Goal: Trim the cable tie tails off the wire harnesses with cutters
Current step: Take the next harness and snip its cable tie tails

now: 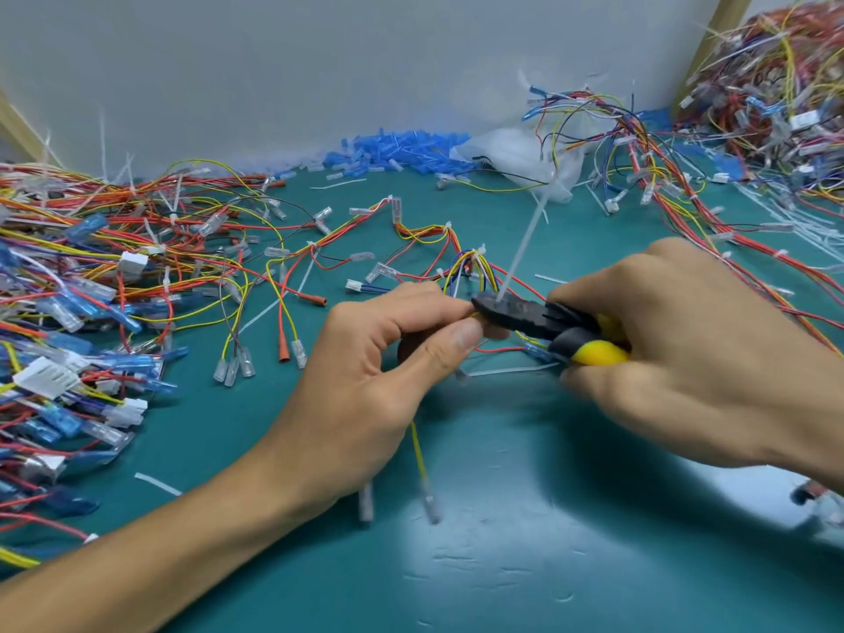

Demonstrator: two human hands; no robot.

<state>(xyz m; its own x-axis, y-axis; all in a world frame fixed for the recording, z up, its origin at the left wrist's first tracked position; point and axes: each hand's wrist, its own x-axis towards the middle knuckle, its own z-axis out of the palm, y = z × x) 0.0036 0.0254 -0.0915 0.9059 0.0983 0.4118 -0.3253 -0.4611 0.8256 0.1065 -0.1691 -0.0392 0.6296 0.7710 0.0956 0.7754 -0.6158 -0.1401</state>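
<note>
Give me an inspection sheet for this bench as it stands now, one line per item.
Surface: green mat, bare near the front edge, glare patch at lower right.
Job's things: cutters with yellow-and-black handles, nose set at the base of a long white cable tie tail standing up from the held harness.
Clutter: cut white tails scattered on the mat; blue terminal sleeves heaped at the back wall beside a clear bag.
Hands: left hand pinches the harness; right hand grips the cutters.
Cables: harness pile at left, another at far right.
Surroundings: plain grey wall, wooden posts at both sides.
</note>
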